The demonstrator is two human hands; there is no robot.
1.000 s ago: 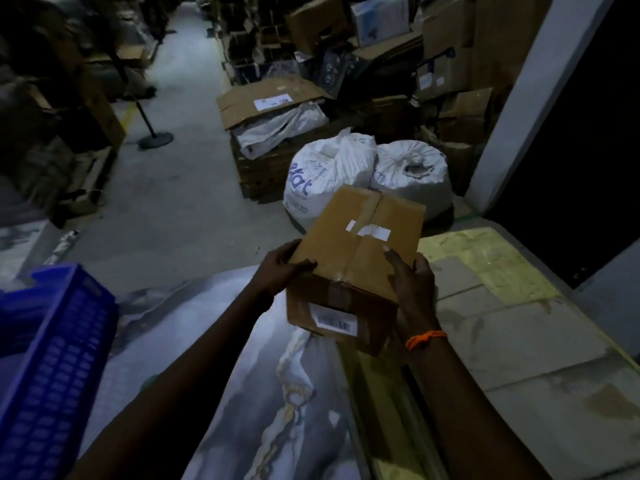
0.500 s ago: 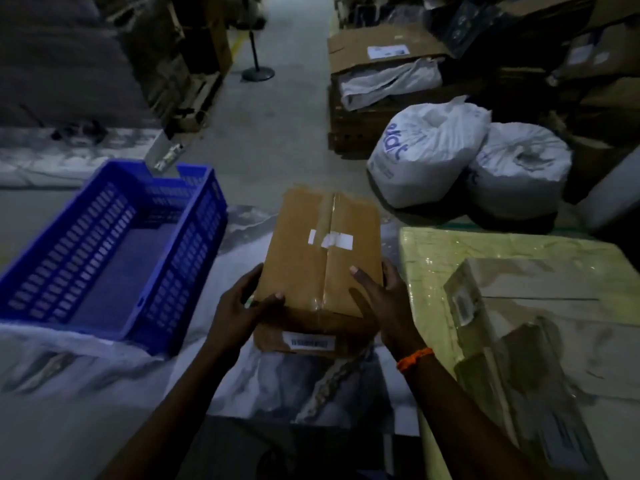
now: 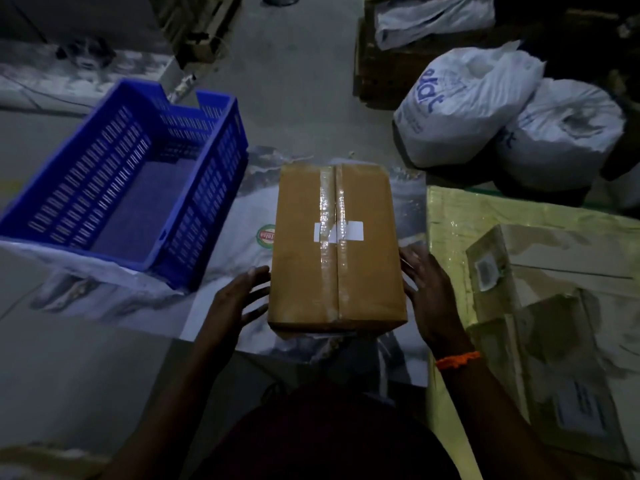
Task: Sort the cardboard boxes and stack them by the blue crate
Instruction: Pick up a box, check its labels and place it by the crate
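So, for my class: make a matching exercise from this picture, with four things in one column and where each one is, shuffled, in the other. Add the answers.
Things
1. blue crate
2. cardboard box
3. white sacks
4. orange band

Places
A. on the wrist behind the right hand
B. between the left hand and the right hand
C. left of the box, open side up
D. on the floor, upper right of the view

Pairs: 1-C, 2-B, 3-D, 4-A
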